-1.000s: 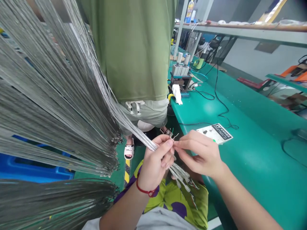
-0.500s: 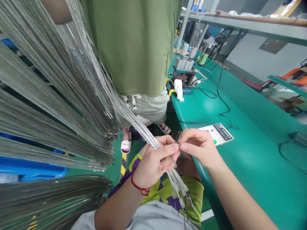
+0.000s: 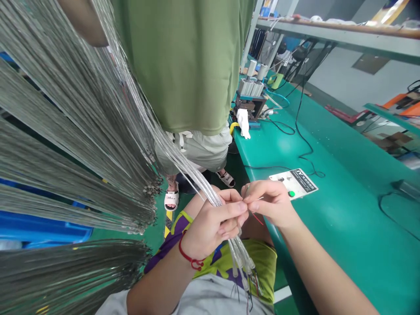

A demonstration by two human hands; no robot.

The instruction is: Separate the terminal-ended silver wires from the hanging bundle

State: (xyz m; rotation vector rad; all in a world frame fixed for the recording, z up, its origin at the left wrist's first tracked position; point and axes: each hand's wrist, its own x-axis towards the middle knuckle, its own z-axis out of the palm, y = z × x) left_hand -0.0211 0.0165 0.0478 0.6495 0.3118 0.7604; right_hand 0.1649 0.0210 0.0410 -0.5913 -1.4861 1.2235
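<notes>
Left hand (image 3: 217,222) closed round the silvery cables (image 3: 198,178), I have them slanting from beyond its left side down toward me; my right hand (image 3: 272,203), pinched nearly shut, grips thin wires (image 3: 257,219) at the left's fingertips

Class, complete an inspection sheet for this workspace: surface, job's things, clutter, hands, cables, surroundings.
Surface: green bench, bearing a labelled control panel.
Job's things: grey cable bundle; thin wires, one red.
Clutter: white cloth or glove beside a machine.
Hands: left hand grips the bundle; right hand pinches thin wires by the left fingertips.
Cables: black cable winds across the bench.
Surroundings: person in green shirt ahead; many grey strands at left.
</notes>
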